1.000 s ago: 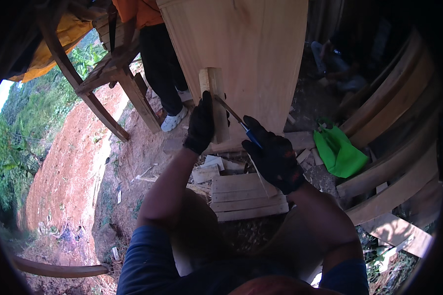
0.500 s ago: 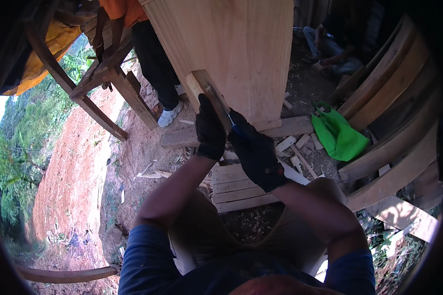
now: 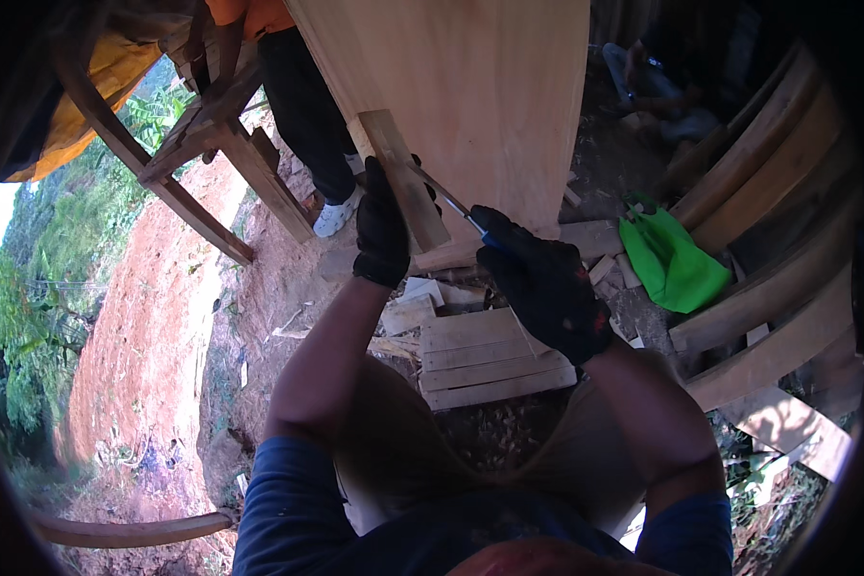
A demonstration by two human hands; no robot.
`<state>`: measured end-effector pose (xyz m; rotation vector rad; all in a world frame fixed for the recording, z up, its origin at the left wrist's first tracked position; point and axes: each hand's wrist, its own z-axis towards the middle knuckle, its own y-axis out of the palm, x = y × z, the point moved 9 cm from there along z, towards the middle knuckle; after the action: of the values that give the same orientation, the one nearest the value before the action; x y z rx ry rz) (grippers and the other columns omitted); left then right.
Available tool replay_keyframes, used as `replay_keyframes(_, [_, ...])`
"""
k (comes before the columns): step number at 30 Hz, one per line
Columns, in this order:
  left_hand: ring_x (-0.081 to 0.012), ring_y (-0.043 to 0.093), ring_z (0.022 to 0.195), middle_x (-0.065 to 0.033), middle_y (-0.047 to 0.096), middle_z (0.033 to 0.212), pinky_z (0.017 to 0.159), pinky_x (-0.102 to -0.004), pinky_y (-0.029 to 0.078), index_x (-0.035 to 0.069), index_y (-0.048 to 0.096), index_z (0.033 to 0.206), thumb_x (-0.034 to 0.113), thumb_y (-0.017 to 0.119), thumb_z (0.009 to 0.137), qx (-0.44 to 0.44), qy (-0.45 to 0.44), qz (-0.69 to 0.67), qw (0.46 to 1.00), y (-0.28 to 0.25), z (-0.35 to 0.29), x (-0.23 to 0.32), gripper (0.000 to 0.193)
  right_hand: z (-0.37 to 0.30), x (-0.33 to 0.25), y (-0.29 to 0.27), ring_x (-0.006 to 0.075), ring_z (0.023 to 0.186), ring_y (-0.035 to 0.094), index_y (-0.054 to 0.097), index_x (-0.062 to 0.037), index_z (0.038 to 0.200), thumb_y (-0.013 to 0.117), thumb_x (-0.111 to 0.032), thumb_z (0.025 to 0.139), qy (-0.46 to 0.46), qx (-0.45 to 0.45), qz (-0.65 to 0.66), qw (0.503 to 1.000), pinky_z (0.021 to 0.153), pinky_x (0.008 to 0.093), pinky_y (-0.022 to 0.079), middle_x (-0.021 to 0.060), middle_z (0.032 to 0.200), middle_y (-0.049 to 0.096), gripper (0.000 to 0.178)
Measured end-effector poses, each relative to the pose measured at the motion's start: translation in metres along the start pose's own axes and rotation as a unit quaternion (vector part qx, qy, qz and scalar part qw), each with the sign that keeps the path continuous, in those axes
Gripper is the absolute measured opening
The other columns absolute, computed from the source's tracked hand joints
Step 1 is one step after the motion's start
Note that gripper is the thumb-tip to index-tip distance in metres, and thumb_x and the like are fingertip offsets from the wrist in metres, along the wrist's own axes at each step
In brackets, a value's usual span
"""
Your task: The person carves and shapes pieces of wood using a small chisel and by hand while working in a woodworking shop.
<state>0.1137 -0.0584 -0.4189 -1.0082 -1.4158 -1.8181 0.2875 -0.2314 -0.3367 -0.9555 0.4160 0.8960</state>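
Note:
In my black-gloved left hand (image 3: 386, 223) is a short wooden block (image 3: 403, 180), tilted, with the fingers wrapped round its sides. My right hand (image 3: 547, 278), gloved in black too, grips the blue handle of a slim metal-shafted hand tool (image 3: 461, 206). Its shaft slants up and left, and the tip reaches the block's right edge; whether it is a screwdriver or a chisel I cannot tell. Behind the block stands a broad pale wooden panel (image 3: 470, 106). Below my hands lies a slatted stack of wood (image 3: 490, 360) between my knees.
A bright green bag (image 3: 670, 259) lies to the right, beside long curved boards (image 3: 768, 298). Wood offcuts (image 3: 418, 312) litter the ground. At the upper left, a person in orange (image 3: 302, 115) stands by a wooden frame (image 3: 250, 163). Another person (image 3: 662, 86) sits at the upper right.
My right hand has moved right and down, drawing the tool back so more of its shaft shows. My left hand and the block have shifted slightly left, and the block has turned.

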Motion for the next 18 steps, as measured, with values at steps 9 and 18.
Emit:
replay_keyframes(9, [-0.0257, 0.072, 0.082, -0.0118, 0.07, 0.098, 0.076, -0.0408, 0.061, 0.006, 0.059, 0.136, 0.056, 0.047, 0.111, 0.032, 0.005, 0.159, 0.987, 0.008, -0.003, -0.005, 0.057, 0.002, 0.011, 0.005, 0.035, 0.089, 0.077, 0.065, -0.0125, 0.145, 0.068, -0.016, 0.101, 0.042, -0.001, -0.003, 0.999, 0.077, 0.0441, 0.058, 0.0218, 0.098, 0.077, 0.044])
replay_keyframes(18, [-0.0488, 0.07, 0.093, -0.0315, 0.067, 0.108, 0.08, -0.0556, 0.056, 0.008, 0.031, 0.164, 0.006, 0.043, 0.106, 0.022, 0.24, 0.66, 0.712, 0.028, -0.021, -0.003, 0.059, -0.003, 0.02, 0.007, 0.0278, 0.082, 0.076, 0.068, -0.011, 0.141, 0.069, -0.021, 0.103, 0.046, 0.017, -0.031, 0.998, 0.076, 0.0391, 0.057, 0.0181, 0.093, 0.077, 0.04])
